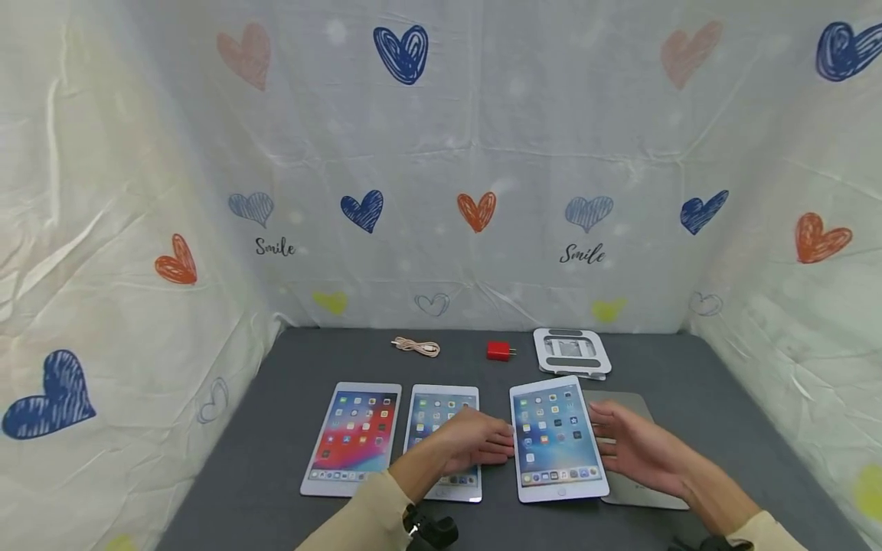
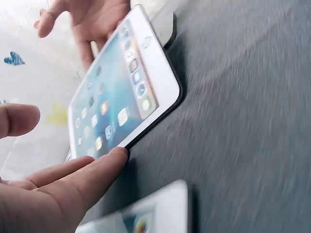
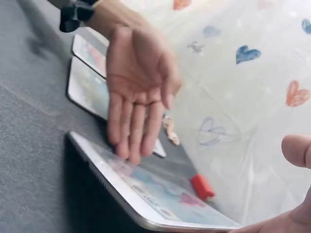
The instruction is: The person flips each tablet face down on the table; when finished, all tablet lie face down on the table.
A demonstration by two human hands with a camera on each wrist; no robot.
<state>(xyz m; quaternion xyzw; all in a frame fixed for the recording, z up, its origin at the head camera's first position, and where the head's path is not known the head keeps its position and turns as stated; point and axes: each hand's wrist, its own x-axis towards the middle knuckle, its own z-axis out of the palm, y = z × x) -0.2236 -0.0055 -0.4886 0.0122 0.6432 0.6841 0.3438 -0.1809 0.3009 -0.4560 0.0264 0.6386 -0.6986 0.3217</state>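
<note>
You are holding your hands on either side of a white-bordered tablet [image 1: 556, 440], which is lying face up in the gap between them. Your left hand [image 1: 475, 444] is reaching in with fingers nearly straight, the tips touching the tablet's left edge, thumb standing well away; it is not gripping anything. Your right hand [image 1: 641, 450] is opening its palm toward the right edge, fingers loose and thumb apart; whether its fingertips are bearing any weight under that edge, you cannot tell. The right wrist view is showing dark shadow beneath the tablet, so it seems to be sitting raised and tilted rather than flat. Those flat fingers on opposite edges are probably steadying and squaring it while leaving its screen uncovered.

Beneath your left hand and wrist, a second tablet [image 1: 439, 409] is lying partly hidden, and farther to the left hand's outer side a red-and-blue-screened tablet [image 1: 354, 436] is lying beside it, both face up, presumably spaced so each is showing. Under your right hand, a silver-grey slab [image 1: 637, 493] is lying partly covered. Beyond both hands, a cable [image 1: 416, 347], a red plug [image 1: 498, 350] and a white folded frame [image 1: 551, 356] are resting, apparently set out of their way.
</note>
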